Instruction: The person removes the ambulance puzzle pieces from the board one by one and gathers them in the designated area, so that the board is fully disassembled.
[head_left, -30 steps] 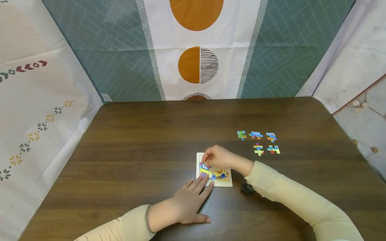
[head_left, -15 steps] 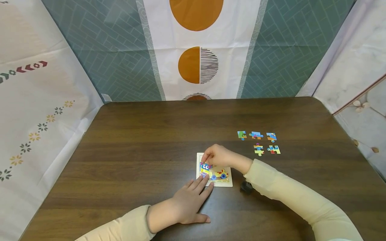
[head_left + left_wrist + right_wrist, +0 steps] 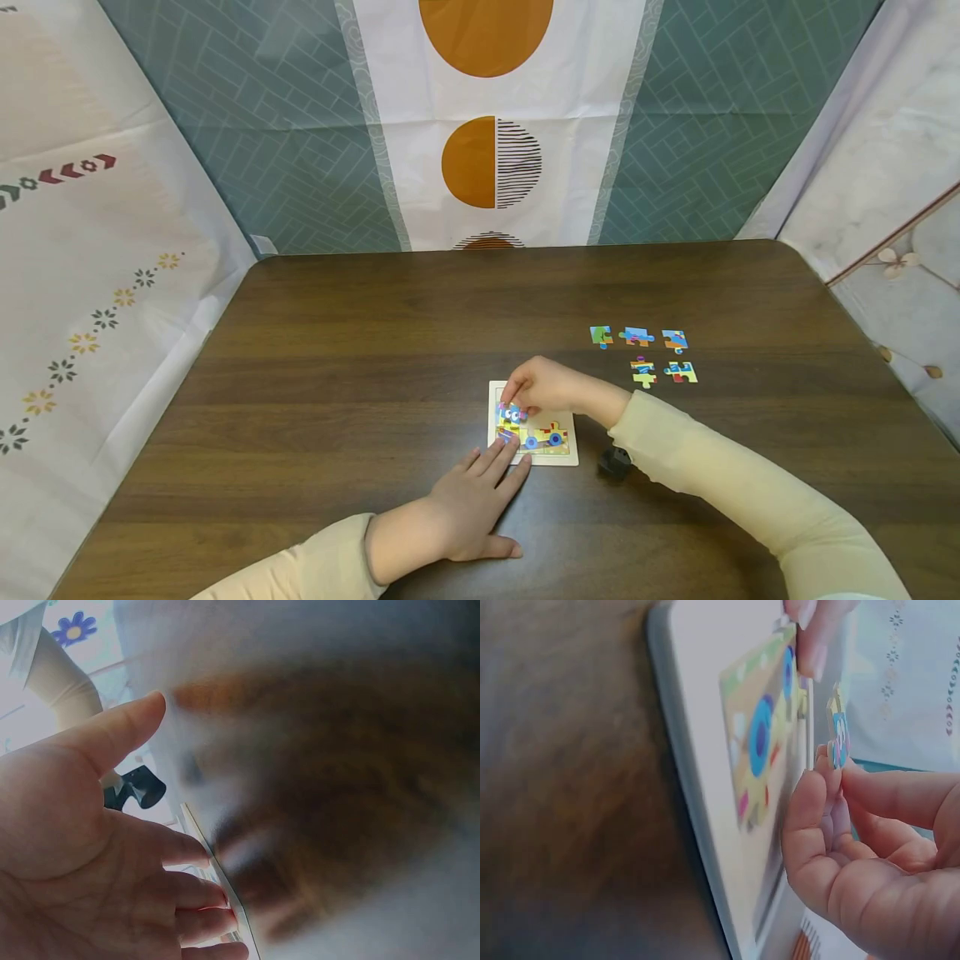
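Observation:
In the head view, a small puzzle board (image 3: 557,460) with a pale frame lies on the table. Its lower part bears fitted pieces (image 3: 546,439) showing a yellow vehicle with blue wheels. My right hand (image 3: 546,388) pinches a puzzle piece (image 3: 512,414) with cartoon eyes between thumb and fingertips, over the board's left side. From the right wrist view, this piece (image 3: 838,739) stands on edge, tilted above the board's surface. My left hand (image 3: 471,510) lies flat with fingers spread, its fingertips on the board's lower left edge. The left wrist view shows its palm (image 3: 67,855) and straight fingers.
Several loose puzzle pieces lie in two rows to the board's upper right, among them a green and blue one (image 3: 602,336) and a red and yellow one (image 3: 681,372). A black device (image 3: 615,463) hangs under the right wrist. Patterned cloths surround the brown table (image 3: 337,333).
The piece with eyes has shifted and tilted slightly in my right fingers, while the right hand stays over the same part of the board. My left hand stays in place.

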The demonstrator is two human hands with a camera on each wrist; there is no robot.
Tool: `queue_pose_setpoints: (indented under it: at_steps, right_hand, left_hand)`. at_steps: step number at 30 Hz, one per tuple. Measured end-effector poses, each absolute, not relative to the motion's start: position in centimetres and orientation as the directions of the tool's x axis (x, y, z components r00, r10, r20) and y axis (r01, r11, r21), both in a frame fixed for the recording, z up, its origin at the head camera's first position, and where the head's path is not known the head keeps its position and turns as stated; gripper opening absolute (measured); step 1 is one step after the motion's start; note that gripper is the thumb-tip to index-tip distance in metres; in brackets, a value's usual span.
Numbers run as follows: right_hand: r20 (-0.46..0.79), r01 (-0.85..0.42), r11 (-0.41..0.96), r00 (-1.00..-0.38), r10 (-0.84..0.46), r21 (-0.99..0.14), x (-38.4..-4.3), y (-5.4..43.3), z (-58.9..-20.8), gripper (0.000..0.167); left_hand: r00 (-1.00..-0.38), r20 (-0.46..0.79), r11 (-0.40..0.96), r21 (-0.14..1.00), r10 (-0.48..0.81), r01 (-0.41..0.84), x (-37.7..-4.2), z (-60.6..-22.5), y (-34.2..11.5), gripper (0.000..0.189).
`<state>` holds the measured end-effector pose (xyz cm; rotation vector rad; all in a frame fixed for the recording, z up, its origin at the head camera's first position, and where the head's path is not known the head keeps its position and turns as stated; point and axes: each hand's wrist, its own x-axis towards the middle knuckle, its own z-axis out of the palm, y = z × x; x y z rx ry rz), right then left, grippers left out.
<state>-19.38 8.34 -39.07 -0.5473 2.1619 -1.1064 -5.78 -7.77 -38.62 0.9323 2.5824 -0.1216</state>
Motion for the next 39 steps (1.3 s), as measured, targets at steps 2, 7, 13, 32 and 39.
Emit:
queue_pose_setpoints:
  at_steps: [2,7,13,32,39]
  right_hand:
    - [-0.341,-0.080,0.556,-0.715,-0.610,-0.827,-19.4,8.7,-38.8,0.016]
    - [-0.308,-0.120,0.558,-0.730,-0.610,-0.821,-19.5,9.9,-37.9,0.014]
    - [-0.291,-0.147,0.578,-0.750,-0.594,-0.803,-19.9,11.7,-36.6,0.014]
    - [-0.256,-0.187,0.616,-0.790,-0.558,-0.765,-20.9,17.8,-35.0,0.014]
    - [-0.189,-0.291,0.658,-0.809,-0.557,-0.694,-21.8,19.9,-35.7,0.011]
  left_hand:
    - [-0.703,-0.386,0.775,0.054,0.597,0.629,-5.8,-38.6,-7.8,0.093]
    - [-0.705,-0.380,0.779,0.074,0.599,0.622,-5.7,-38.7,-7.8,0.093]
    - [-0.704,-0.384,0.782,0.085,0.598,0.618,-5.8,-38.8,-7.9,0.093]
    - [-0.706,-0.366,0.772,0.058,0.606,0.633,-5.6,-38.9,-7.9,0.092]
    - [-0.710,-0.355,0.769,0.041,0.608,0.638,-5.5,-38.9,-7.9,0.093]
